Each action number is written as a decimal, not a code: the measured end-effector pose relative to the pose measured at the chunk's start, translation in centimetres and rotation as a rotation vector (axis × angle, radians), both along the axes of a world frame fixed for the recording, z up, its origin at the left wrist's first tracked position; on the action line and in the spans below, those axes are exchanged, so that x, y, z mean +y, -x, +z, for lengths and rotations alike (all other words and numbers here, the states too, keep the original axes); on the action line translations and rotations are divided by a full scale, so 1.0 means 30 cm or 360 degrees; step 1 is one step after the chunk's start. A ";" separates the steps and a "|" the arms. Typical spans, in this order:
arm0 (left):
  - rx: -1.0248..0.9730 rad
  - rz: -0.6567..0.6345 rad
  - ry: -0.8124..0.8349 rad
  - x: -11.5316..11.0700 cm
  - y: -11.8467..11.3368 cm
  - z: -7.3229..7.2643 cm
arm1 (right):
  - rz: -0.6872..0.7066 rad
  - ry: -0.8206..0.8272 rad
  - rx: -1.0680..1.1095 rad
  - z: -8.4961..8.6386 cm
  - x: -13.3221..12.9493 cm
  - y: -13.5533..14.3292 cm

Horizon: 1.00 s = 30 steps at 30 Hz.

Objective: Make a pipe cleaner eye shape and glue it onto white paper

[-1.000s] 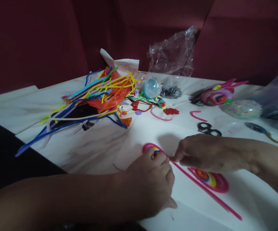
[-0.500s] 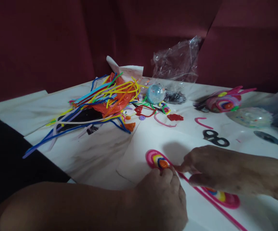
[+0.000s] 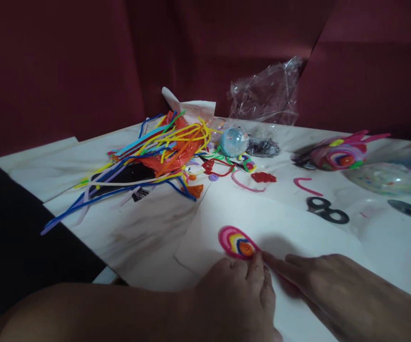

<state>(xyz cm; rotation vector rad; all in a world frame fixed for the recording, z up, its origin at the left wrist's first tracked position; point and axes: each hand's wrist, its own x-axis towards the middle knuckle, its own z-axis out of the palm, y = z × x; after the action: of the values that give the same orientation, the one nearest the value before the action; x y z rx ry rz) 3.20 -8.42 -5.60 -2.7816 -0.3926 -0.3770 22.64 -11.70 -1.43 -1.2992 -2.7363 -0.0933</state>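
A drop-shaped piece (image 3: 231, 239) of thin coloured strands lies on a white paper sheet (image 3: 223, 209). Its bands are pink, yellow and blue, with an orange patch at the narrow end. My left hand (image 3: 239, 289) rests at its lower edge, fingers bent and pressed together on the pink outline strand (image 3: 222, 243). My right hand (image 3: 328, 282) comes in from the right, its index finger stretched out and touching the strand near the left fingertips. Its other fingers are bent or partly hidden. The rest of the strand is covered by my hands.
Behind lies a heap of coloured strands (image 3: 170, 147) on the marble-patterned table (image 3: 137, 232). A clear ball (image 3: 234, 141), a plastic bag (image 3: 266, 92), scissors (image 3: 328, 210), a pink strand piece (image 3: 307, 186), a decorated pink object (image 3: 340, 154) and a speckled clear ball (image 3: 385, 178) stand around the paper.
My right hand has shifted lower and its index finger is straighter. The pink strand's tail and the second coloured piece are now hidden. The view has shifted slightly.
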 end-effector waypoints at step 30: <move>0.0255 0.0054 0.0194 0.004 -0.028 0.084 | 0.0003 -0.0194 -0.0036 -0.047 0.025 0.001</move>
<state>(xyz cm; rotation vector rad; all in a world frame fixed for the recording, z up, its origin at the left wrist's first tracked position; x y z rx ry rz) 4.03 -8.32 -3.09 -2.8927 -0.4365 -0.1245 22.61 -10.96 -2.83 -1.2705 -2.7027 -0.2713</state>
